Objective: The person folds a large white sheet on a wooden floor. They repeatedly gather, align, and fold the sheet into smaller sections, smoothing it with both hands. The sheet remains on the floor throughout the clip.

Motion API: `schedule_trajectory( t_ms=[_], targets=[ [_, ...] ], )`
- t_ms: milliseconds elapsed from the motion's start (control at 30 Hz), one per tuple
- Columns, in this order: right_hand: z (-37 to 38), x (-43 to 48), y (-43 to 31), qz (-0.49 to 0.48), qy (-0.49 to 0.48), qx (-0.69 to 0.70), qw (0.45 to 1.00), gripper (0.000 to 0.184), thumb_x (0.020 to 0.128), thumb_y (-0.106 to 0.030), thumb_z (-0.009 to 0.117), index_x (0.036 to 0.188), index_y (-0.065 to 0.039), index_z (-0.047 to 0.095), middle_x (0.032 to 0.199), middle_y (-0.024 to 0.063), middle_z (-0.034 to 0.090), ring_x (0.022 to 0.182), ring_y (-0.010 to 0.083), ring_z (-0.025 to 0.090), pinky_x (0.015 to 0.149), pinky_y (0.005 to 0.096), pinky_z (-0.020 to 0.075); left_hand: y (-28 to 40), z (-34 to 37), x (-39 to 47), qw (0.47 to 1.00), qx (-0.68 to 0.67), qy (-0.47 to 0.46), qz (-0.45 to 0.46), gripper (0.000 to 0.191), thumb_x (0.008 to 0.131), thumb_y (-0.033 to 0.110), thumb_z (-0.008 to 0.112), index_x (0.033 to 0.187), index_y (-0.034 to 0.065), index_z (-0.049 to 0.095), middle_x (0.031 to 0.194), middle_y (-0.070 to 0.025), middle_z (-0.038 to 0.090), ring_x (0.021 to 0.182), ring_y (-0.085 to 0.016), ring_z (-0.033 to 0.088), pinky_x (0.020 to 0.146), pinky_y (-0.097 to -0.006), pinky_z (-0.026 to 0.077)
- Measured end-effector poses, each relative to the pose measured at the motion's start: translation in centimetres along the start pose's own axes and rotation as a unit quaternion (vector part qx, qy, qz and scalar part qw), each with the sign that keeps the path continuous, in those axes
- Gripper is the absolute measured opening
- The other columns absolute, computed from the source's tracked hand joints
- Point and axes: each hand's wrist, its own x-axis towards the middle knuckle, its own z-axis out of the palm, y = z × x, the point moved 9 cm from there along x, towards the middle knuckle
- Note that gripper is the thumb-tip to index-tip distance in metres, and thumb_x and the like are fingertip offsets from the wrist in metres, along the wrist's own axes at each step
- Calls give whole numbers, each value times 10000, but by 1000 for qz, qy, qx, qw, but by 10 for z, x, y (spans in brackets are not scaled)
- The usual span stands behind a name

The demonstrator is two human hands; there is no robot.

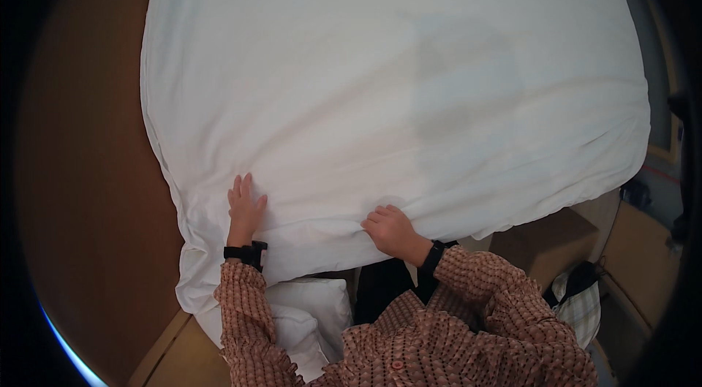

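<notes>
A large white bed cover (340, 85), creased in places, spreads over a bed before me. My left hand (245, 209) lies on it near the left edge, fingers apart, with no cloth gripped that I can see. To the right, my right hand (386, 225) has its fingers curled closed on the cover's near border, where the cloth is drawn into folds. The cover's near edge hangs down just below both hands, and at the lower left it bunches up. Both wrists wear black bands.
White pillows (312, 316) lie below the near edge, beside my left sleeve. A brown panel (88, 140) runs along the left side. At the lower right are a brown box-shaped piece (543, 239), a checked cloth item (581, 310) and a tan panel (641, 255).
</notes>
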Motion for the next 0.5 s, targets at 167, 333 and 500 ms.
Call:
schedule_trajectory(
  t_ms=[167,333,500],
  targets=[
    [26,1,-18,-7,-40,43,998,87,727,-60,592,809,-39,615,805,92,592,826,274,582,729,393,480,-35,1,-5,999,-25,-9,-37,736,869,266,659,1514,218,308,1617,-137,134,1439,-473,153,1148,-555,259],
    [54,-1,-17,3,-34,53,998,103,721,-54,584,813,-22,617,851,119,616,842,287,584,769,395,491,-70,7,1,998,-50,26,-8,737,869,271,655,1514,191,307,1604,-172,156,1423,-493,163,1167,-543,204],
    [37,-1,-12,-5,-21,-17,1000,195,763,-77,588,941,-18,639,873,109,605,883,278,573,813,387,465,-49,-6,-1,999,30,25,-2,637,875,276,661,1439,120,409,1477,-216,365,1307,-454,383,1083,-491,351]
  ],
)
